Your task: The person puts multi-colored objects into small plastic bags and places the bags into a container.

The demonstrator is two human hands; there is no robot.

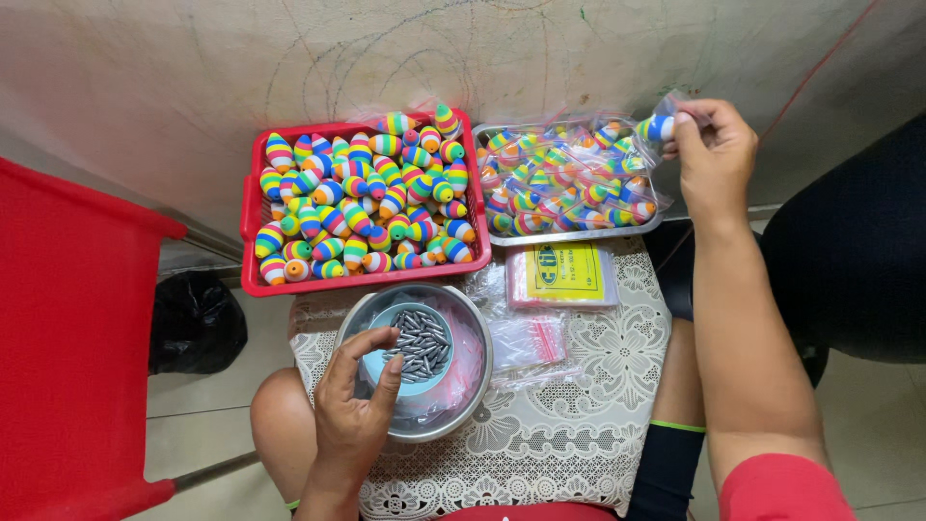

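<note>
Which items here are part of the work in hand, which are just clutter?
In use: left hand at grey weights in steel bowl; right hand holding bagged float; red tray of floats; metal tray of bagged floats; zip bags.
Idle: red chair; black bag.

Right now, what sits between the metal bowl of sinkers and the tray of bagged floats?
In the head view, a stack of small clear zip bags with a yellow label lies on the lace cloth between the metal bowl and the tray of bagged floats.
</note>
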